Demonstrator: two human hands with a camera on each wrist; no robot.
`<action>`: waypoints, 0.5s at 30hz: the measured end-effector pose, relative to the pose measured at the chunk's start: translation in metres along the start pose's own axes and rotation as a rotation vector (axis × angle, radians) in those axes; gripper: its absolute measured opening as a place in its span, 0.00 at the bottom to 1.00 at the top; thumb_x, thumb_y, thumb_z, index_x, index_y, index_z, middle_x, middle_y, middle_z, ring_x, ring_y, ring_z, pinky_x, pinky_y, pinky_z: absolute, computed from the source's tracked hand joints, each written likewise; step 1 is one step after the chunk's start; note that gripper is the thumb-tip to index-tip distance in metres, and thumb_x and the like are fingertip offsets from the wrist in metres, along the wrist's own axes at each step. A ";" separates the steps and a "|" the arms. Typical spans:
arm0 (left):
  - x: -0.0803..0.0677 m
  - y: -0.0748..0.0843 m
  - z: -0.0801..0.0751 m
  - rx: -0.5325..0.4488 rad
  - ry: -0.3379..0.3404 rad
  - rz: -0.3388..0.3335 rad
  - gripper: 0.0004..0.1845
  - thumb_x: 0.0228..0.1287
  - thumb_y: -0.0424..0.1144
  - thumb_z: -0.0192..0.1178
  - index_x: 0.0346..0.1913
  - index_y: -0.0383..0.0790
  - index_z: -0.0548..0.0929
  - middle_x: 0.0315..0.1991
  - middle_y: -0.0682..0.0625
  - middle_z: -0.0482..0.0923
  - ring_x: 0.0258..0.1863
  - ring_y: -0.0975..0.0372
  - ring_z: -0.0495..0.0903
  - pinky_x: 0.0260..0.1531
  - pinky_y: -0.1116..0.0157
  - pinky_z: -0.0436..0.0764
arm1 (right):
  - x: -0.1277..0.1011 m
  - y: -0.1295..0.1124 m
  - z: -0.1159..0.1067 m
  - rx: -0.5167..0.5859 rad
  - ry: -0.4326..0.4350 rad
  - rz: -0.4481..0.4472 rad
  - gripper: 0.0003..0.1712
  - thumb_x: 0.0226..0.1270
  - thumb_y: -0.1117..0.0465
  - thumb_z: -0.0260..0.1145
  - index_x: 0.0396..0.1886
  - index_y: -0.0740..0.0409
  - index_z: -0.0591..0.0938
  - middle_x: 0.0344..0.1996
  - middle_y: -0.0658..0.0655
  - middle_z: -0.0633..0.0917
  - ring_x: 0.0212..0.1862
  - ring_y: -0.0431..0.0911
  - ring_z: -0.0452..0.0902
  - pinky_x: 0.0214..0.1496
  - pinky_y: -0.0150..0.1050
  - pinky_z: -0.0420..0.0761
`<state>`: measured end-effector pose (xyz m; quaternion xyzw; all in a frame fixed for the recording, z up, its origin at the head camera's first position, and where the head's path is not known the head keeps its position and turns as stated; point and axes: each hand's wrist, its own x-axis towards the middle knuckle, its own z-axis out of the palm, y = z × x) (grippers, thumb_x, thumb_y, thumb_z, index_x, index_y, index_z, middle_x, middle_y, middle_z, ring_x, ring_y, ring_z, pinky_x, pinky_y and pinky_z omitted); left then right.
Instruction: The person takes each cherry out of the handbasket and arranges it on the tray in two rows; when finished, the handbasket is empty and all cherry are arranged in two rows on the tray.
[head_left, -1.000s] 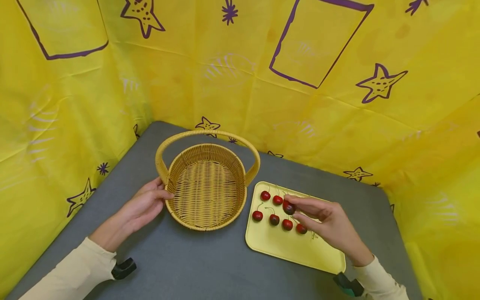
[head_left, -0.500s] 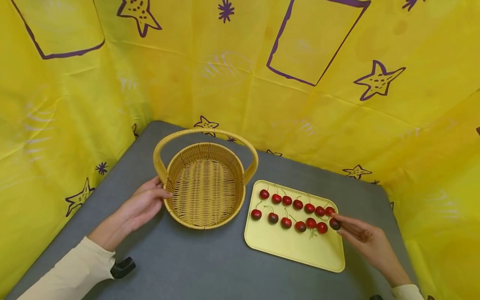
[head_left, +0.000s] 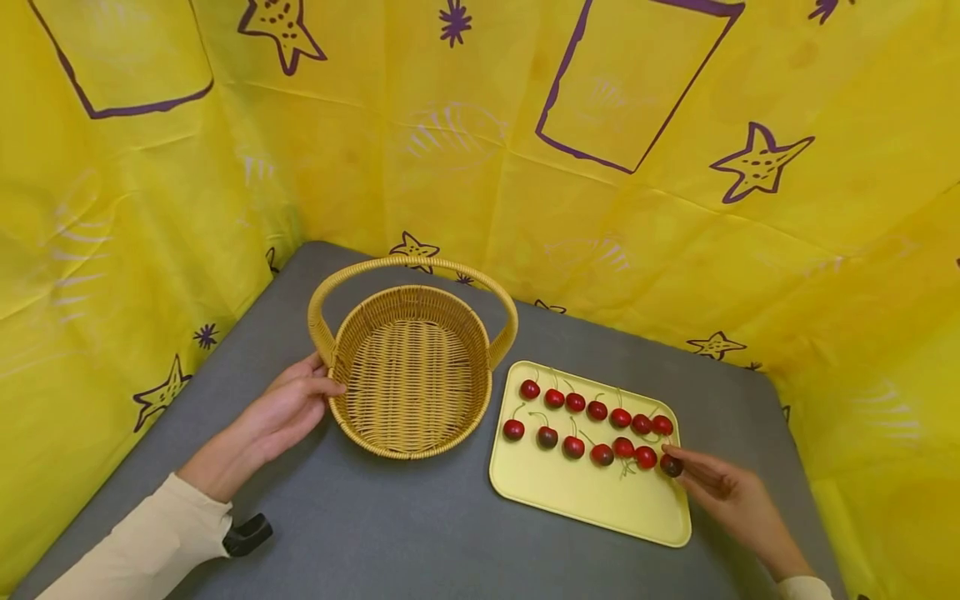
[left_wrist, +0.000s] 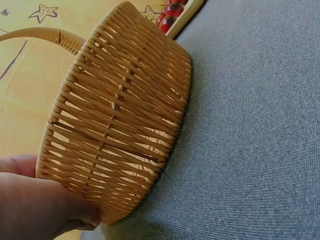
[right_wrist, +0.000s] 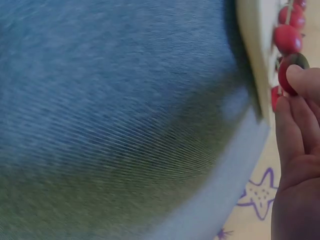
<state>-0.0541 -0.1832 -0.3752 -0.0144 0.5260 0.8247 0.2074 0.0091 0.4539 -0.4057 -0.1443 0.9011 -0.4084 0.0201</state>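
An empty wicker basket (head_left: 411, 367) with a hoop handle stands on the grey table. My left hand (head_left: 300, 400) rests against its left wall, thumb at the rim; in the left wrist view the hand (left_wrist: 35, 205) lies flat on the woven wall (left_wrist: 125, 125). To the right lies a yellow tray (head_left: 592, 504) with two rows of red cherries (head_left: 596, 410). My right hand (head_left: 681, 464) pinches a dark cherry (head_left: 670, 467) at the right end of the front row, low over the tray. In the right wrist view the thumb tip sits on that cherry (right_wrist: 289, 72).
The grey table (head_left: 390, 525) is walled on three sides by a yellow cloth with purple stars (head_left: 757, 167). The tray's front half holds no cherries. Bare tabletop runs in front of the basket and between basket and tray.
My right hand carried the dark cherry from the tray's left part to the right end of the front row, uncovering the cherries it hid. The left hand and basket stayed put.
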 end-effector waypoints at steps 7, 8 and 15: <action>-0.002 -0.001 0.003 0.005 0.009 -0.013 0.48 0.72 0.17 0.43 0.84 0.38 0.27 0.86 0.40 0.29 0.84 0.52 0.33 0.83 0.53 0.37 | -0.004 0.004 0.007 -0.117 0.000 0.027 0.28 0.68 0.69 0.75 0.67 0.51 0.85 0.59 0.59 0.88 0.55 0.32 0.84 0.50 0.24 0.84; -0.002 0.000 0.003 0.005 0.007 -0.013 0.48 0.73 0.17 0.43 0.84 0.38 0.26 0.86 0.40 0.29 0.84 0.52 0.33 0.83 0.53 0.37 | -0.004 0.004 0.008 -0.127 0.004 0.027 0.29 0.67 0.69 0.75 0.67 0.51 0.85 0.59 0.59 0.88 0.55 0.32 0.84 0.49 0.23 0.83; -0.011 0.010 0.008 0.042 0.017 0.026 0.47 0.75 0.20 0.44 0.84 0.37 0.26 0.87 0.41 0.28 0.84 0.54 0.32 0.83 0.58 0.39 | -0.004 0.006 0.010 -0.170 0.013 -0.003 0.31 0.65 0.74 0.74 0.67 0.54 0.84 0.60 0.60 0.87 0.56 0.29 0.82 0.51 0.21 0.81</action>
